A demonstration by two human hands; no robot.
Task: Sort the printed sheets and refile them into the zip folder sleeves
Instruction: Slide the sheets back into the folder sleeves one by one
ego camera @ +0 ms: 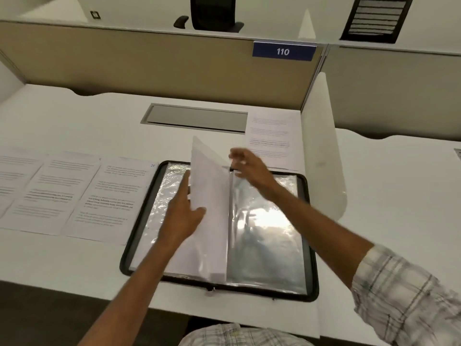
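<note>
Centrally, the raised sleeve [212, 196] stands over the open zip folder's [310, 245] spine on the table [74, 260]. Thin, floppy and slick, it is likely best held by an edge. The left hand [183, 216] pinches it, thumb in front, fingers [185, 187] behind. The right hand [245, 166] curls at its top, its grip too blurred to tell.

white desk [74, 116] with a grey metal cable flap [197, 118], tan fabric partition [149, 63] behind it, blue 110 sign [284, 51], black office chair [212, 11] beyond
</note>
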